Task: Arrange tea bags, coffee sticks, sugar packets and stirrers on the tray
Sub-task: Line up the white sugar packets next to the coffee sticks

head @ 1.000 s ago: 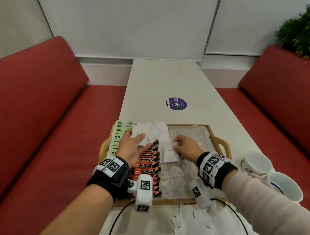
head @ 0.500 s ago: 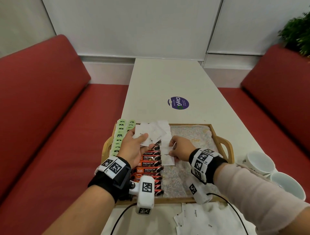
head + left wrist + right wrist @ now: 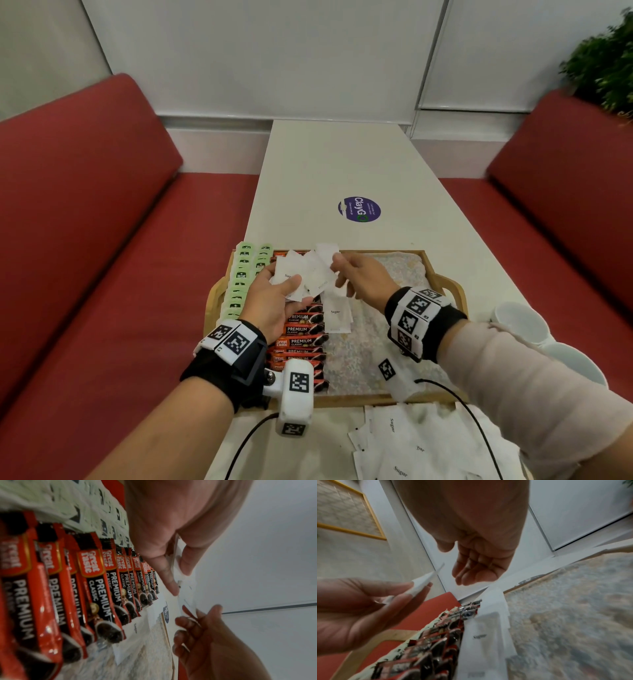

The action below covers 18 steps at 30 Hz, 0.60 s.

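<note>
Red-and-black foil coffee sticks (image 3: 96, 588): "Great Taste", "PREMIUM CLASSIC". White paper sugar packets (image 3: 336, 314): "Sugar". Round purple sticker (image 3: 359, 209) on the white table: "ClayGo"; its smaller print is illegible.

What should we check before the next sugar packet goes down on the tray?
1. Left hand grips a fan of sugar packets: ok.
2. Right hand open at the fan, nothing pinched: ok.
3. Placed sugar packet lies flat beside the coffee sticks: ok.
4. Bare tray liner left for more: ok.
5. Tea bags lined up: ok.
6. Stirrers on the tray: cannot tell.
</note>
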Each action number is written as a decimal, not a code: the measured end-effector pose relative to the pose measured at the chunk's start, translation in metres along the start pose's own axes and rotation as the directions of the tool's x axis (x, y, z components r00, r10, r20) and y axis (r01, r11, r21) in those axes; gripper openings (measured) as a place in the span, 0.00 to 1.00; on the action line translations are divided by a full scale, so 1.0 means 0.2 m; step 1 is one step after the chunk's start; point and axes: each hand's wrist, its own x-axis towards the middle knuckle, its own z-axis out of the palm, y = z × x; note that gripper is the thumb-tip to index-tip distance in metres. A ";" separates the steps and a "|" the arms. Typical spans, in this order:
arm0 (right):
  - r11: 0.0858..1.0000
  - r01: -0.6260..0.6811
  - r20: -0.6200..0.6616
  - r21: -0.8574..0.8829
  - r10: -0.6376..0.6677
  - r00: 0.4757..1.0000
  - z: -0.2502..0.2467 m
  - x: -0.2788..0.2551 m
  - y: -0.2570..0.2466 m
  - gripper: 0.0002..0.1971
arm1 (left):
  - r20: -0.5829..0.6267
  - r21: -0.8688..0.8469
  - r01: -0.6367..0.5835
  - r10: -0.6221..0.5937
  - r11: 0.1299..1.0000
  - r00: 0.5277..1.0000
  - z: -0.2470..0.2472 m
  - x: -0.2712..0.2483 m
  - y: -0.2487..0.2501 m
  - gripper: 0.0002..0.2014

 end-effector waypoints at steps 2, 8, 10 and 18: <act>1.000 0.026 0.041 -0.011 -0.025 0.999 0.00 -0.01 -0.02 0.11 | 0.020 0.022 0.004 -0.004 1.000 1.000 0.01 -0.01 -0.01 0.17; 0.994 -0.071 -0.045 0.083 0.075 0.996 -0.01 -0.01 0.02 0.12 | -0.056 0.064 -0.015 0.018 0.998 0.998 0.04 -0.04 -0.01 0.20; 0.985 -0.115 -0.072 0.127 0.125 0.990 -0.03 -0.03 0.05 0.12 | -0.106 0.043 -0.026 0.030 0.999 0.994 0.04 -0.04 -0.01 0.21; 0.942 -0.329 0.114 -0.064 0.335 0.935 -0.03 -0.12 0.15 0.12 | -0.153 0.032 -0.056 0.060 0.998 0.986 0.03 -0.08 0.00 0.20</act>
